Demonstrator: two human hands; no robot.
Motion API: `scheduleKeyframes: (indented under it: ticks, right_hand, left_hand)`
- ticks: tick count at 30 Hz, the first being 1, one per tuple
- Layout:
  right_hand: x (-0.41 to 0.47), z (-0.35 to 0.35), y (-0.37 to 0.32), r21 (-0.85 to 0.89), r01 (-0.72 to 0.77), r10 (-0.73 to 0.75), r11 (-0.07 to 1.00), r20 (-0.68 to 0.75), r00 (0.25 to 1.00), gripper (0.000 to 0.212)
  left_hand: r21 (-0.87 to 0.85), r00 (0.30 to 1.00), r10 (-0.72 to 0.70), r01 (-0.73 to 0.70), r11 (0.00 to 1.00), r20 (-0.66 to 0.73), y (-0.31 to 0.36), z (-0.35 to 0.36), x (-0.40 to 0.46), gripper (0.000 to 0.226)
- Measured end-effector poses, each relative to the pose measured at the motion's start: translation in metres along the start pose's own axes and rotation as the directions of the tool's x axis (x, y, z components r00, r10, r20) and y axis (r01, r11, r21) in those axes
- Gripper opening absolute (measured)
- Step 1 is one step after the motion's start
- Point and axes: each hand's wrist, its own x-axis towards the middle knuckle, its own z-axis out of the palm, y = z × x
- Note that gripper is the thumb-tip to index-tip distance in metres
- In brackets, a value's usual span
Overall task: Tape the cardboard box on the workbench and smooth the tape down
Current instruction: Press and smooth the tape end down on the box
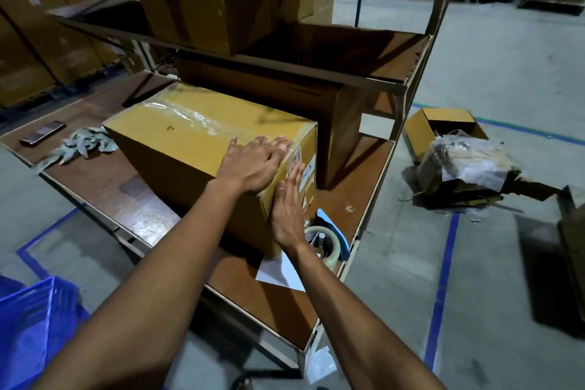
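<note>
A yellow-brown cardboard box [177,142] lies on the wooden workbench [104,180], with a strip of clear tape [193,115] running along its top seam. My left hand [253,165] lies flat on the near end of the box top, fingers spread over the tape at the edge. My right hand [286,212] presses flat against the box's end face, fingers pointing up beside a white label [308,169]. A tape dispenser [326,239] with a blue frame and a clear roll sits on the bench just right of my right wrist.
A second, darker box [285,95] stands behind the taped one under a shelf [332,54]. Crumpled grey cloth [84,144] and a phone [42,133] lie at the bench's left. White paper [281,274] lies near the front edge. A blue crate [34,323] is at lower left, and scrap cardboard [462,168] is on the floor.
</note>
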Motion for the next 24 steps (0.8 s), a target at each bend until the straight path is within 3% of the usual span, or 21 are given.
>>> scheduleKeyframes:
  ticks: [6,10,14,17,21,24]
  right_hand:
    - [-0.003,0.005,-0.007,0.043,-0.033,0.035,0.999,-0.041,0.999,0.071]
    - [-0.006,0.008,-0.005,0.099,-0.236,0.237,0.967,-0.003,0.971,0.066]
    - [-0.007,0.006,0.009,0.119,-0.236,0.237,0.964,0.006,0.972,0.074]
    - [-0.006,0.002,0.002,0.113,-0.243,0.248,0.963,-0.029,0.968,0.076]
    - [-0.003,0.003,-0.017,0.06,0.011,0.0,0.998,-0.189,0.982,0.065]
    - [-0.002,0.01,-0.023,0.057,0.121,-0.108,0.991,-0.193,0.975,0.063]
  left_hand:
    - [-0.002,0.979,-0.203,0.203,0.979,-0.025,0.005,0.002,0.002,0.067]
    - [-0.004,0.952,-0.305,0.305,0.952,-0.024,0.005,0.002,0.001,0.07]
    - [-0.028,0.936,-0.351,0.35,0.936,-0.024,0.005,0.002,0.0,0.072]
    - [-0.116,0.953,-0.28,0.266,0.957,-0.117,0.007,0.0,-0.006,0.068]
    - [-0.223,0.967,-0.041,-0.016,0.975,-0.25,0.005,-0.002,-0.021,0.053]
    - [-0.244,0.967,0.014,-0.078,0.967,-0.256,0.003,-0.001,-0.031,0.054]
